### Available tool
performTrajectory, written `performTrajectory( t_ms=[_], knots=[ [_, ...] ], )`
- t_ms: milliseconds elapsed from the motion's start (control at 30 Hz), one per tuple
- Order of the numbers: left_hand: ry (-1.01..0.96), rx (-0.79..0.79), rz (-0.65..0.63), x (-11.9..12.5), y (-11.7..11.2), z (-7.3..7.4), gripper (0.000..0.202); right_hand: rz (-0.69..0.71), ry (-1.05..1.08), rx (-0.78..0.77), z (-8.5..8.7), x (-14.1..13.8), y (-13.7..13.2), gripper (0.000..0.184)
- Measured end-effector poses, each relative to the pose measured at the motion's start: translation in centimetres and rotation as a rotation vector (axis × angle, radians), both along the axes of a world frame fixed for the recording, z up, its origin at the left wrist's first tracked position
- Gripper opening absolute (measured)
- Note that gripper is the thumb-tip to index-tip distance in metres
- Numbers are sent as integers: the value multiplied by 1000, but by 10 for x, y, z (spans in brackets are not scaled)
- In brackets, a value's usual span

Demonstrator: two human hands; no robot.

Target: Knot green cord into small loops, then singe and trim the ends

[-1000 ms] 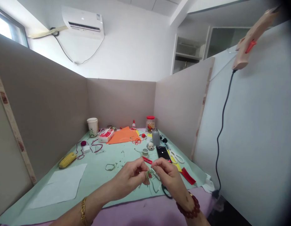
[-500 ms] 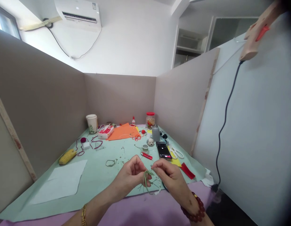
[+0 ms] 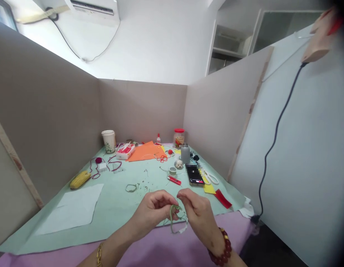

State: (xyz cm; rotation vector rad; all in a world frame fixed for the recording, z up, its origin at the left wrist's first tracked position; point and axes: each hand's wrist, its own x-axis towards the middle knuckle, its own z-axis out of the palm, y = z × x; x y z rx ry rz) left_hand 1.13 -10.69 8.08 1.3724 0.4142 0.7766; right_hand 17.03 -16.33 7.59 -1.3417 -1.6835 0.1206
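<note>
My left hand (image 3: pixel 152 211) curls almost shut, its fingers pinching a loop of green cord (image 3: pixel 171 219). My right hand (image 3: pixel 198 215) sits just beside it, thumb and forefinger closed on the same cord, which hangs between both hands over the near edge of a pale green mat (image 3: pixel 116 211). A gold bracelet (image 3: pixel 98 256) circles my left wrist and a red bead bracelet (image 3: pixel 223 246) my right, above a purple cloth (image 3: pixel 160 252). At 10 o'clock lies a white sheet (image 3: pixel 71 209), with a toy corn cob (image 3: pixel 80 180) beyond it. A small green ring (image 3: pixel 132 188) rests at 11 o'clock. At 1 o'clock are a red lighter (image 3: pixel 174 180), a phone (image 3: pixel 194 175) and scissors (image 3: pixel 211 178), with a red strip (image 3: pixel 223 198) nearer my right hand. Farther off at 12 o'clock lie orange paper (image 3: pixel 145 152), a tissue pack (image 3: pixel 125 151), a paper cup (image 3: pixel 108 141) and a red-lidded jar (image 3: pixel 179 138). A steel flask (image 3: pixel 185 154) stands at 1 o'clock.
</note>
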Motion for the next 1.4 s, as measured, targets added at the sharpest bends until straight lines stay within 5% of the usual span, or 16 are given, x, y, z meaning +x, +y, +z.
performTrajectory(
  t_ms=[267, 667, 833, 933, 1033, 1200, 1400],
  knots=[
    [41, -55, -11, -4, 4, -3, 13, -135, -23, 25, -9, -12, 7, 26],
    [55, 85, 35, -11, 0, -11, 9, -37, 23, -121, -4, -8, 10, 21],
    [289, 479, 172, -16, -2, -8, 15, 19, 96, -261, 13, -7, 6, 19],
    [452, 801, 253, -15, 2, -14, 15, -1, 203, -404, 22, -9, 5, 20],
    [559, 964, 345, -8, 6, -22, 14, 2, 341, -479, 22, -16, 7, 20],
    [614, 890, 517, 8, 11, -22, 12, -101, 297, -281, -5, -35, 8, 21],
    [432, 753, 594, 14, 18, -14, 10, -161, 137, -31, -32, -39, 9, 28]
  ],
)
